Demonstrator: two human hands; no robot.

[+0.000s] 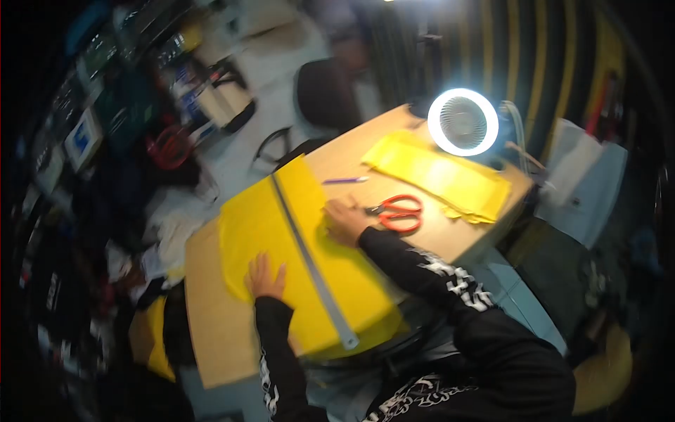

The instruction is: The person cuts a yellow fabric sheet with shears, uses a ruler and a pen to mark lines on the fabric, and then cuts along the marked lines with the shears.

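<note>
A large yellow cloth (253, 218) lies over the wooden table (211, 316), with a long metal ruler (306, 253) across it. My left hand (266, 276) rests on the cloth to the left of the ruler, its fingers spread. My right hand (344, 221) is at the cloth's right edge, fingers bent; blur hides whether anything is between them. Red-handled scissors (401, 213) lie just right of that hand, their blades partly out of sight near the fingers. A purple pen (345, 181) lies above it on the wood.
Folded yellow cloth (436, 176) lies at the table's back right, beside a lit ring lamp (463, 122). A dark chair (327, 95) stands beyond the table. Bags and clutter fill the floor at left. A white sheet or bag (583, 176) hangs at right.
</note>
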